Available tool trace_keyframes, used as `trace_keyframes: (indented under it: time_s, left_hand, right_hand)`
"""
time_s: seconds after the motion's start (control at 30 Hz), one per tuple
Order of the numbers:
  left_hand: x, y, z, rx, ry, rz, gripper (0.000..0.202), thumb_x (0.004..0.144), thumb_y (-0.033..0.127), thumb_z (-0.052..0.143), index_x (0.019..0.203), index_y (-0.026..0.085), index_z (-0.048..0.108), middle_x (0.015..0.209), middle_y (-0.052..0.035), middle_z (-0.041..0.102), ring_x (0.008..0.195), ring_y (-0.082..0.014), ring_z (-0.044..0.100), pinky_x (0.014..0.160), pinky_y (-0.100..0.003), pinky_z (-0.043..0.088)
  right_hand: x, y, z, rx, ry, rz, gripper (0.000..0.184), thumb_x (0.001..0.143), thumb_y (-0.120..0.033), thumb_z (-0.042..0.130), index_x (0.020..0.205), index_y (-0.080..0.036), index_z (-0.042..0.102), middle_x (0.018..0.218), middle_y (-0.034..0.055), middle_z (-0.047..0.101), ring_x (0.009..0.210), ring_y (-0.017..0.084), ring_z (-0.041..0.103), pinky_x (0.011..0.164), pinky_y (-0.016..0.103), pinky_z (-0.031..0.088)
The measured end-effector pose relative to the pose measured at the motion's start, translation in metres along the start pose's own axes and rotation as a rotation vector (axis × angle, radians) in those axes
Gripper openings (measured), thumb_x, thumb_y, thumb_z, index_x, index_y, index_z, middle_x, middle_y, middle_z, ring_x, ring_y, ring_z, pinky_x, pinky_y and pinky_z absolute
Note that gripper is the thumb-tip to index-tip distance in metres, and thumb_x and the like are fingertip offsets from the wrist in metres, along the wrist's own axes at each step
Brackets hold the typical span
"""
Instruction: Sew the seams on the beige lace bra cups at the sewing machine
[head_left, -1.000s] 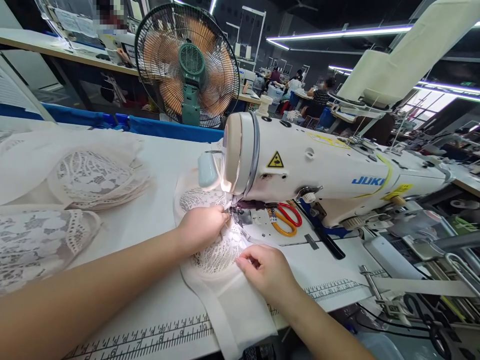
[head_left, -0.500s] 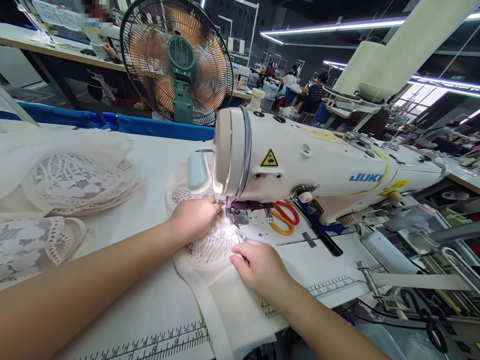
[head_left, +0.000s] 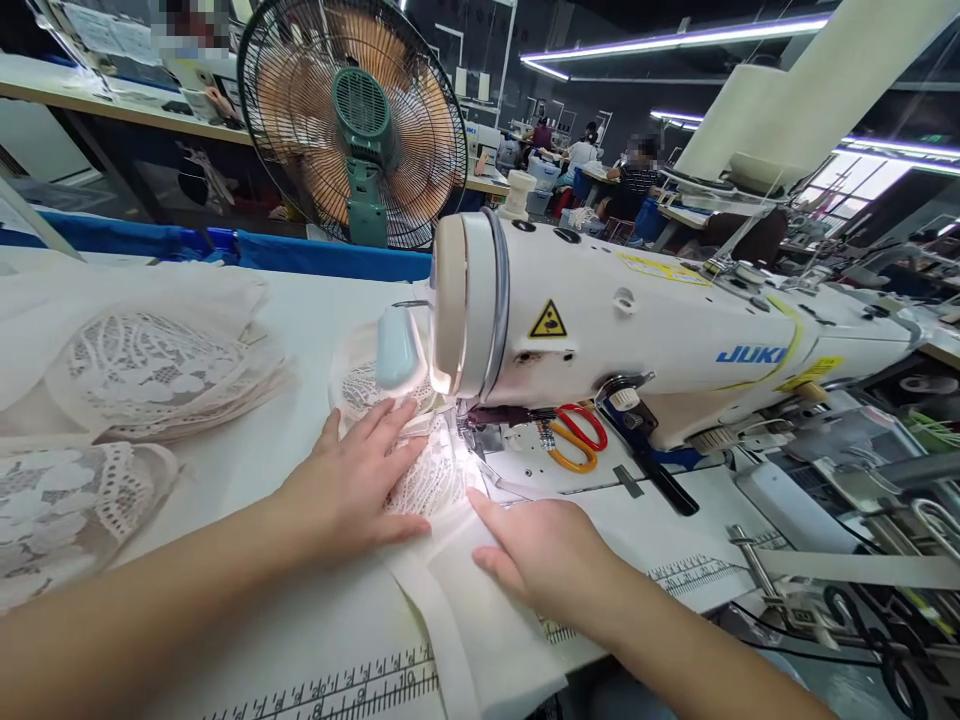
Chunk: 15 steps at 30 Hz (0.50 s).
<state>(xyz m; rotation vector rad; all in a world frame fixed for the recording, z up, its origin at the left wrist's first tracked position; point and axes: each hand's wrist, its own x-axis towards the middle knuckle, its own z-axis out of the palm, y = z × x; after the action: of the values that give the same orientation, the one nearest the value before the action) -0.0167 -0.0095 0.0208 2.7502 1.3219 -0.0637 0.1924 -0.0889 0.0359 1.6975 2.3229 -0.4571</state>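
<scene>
A cream lace bra piece [head_left: 435, 478] lies under the needle area of the white sewing machine [head_left: 592, 290], lit by a small lamp. My left hand [head_left: 352, 485] rests on the lace with its fingers spread flat, left of the presser foot. On the right edge of the piece, my right hand [head_left: 544, 550] presses down with the index fingertip; its thumb is apart from that finger and the other fingers curl under, partly hidden. Plain cream fabric [head_left: 487, 610] hangs from the piece over the table's front edge.
Stacked lace cups [head_left: 157, 360] lie on the left of the table. Red and orange-handled scissors [head_left: 574, 452] sit beneath the machine arm. A large fan [head_left: 364, 130] stands behind. Printed ruler markings [head_left: 360, 685] run along the front edge. Other people work in the background.
My left hand has opened from a pinch near the needle and moved back to lie flat on the lace. My right index finger and thumb have spread apart. The view has shifted slightly.
</scene>
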Motion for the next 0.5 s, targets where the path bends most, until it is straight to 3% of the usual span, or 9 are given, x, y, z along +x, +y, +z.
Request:
trace_keyframes:
  time_s: [0.17, 0.37, 0.5]
  left_hand:
    - [0.015, -0.008, -0.009, -0.029, -0.135, -0.086, 0.085, 0.068, 0.065, 0.058, 0.139, 0.021, 0.042, 0.15, -0.0177, 0.027, 0.138, -0.0442, 0.016, 0.103, -0.069, 0.02]
    - [0.031, -0.019, -0.021, -0.079, -0.168, -0.086, 0.086, 0.066, 0.06, 0.06, 0.139, 0.021, 0.041, 0.137, -0.0185, 0.045, 0.131, -0.0422, 0.031, 0.1, -0.058, 0.034]
    - [0.042, -0.03, -0.017, -0.105, -0.214, -0.105, 0.084, 0.066, 0.062, 0.059, 0.138, 0.022, 0.042, 0.13, -0.0183, 0.051, 0.126, -0.0414, 0.038, 0.095, -0.05, 0.041]
  right_hand:
    - [0.013, -0.003, -0.014, -0.03, -0.07, 0.029, 0.059, 0.091, -0.046, 0.04, 0.144, -0.022, 0.033, 0.084, 0.0083, 0.072, 0.08, 0.029, 0.066, 0.055, 0.033, 0.041]
    - [0.025, -0.01, -0.026, -0.073, -0.13, 0.093, 0.064, 0.091, -0.049, 0.041, 0.146, -0.021, 0.027, 0.077, 0.0084, 0.071, 0.071, 0.027, 0.066, 0.053, 0.031, 0.042]
    - [0.033, -0.018, -0.03, -0.06, -0.163, 0.134, 0.068, 0.091, -0.049, 0.041, 0.148, -0.019, 0.021, 0.073, 0.0097, 0.07, 0.068, 0.029, 0.065, 0.052, 0.034, 0.043]
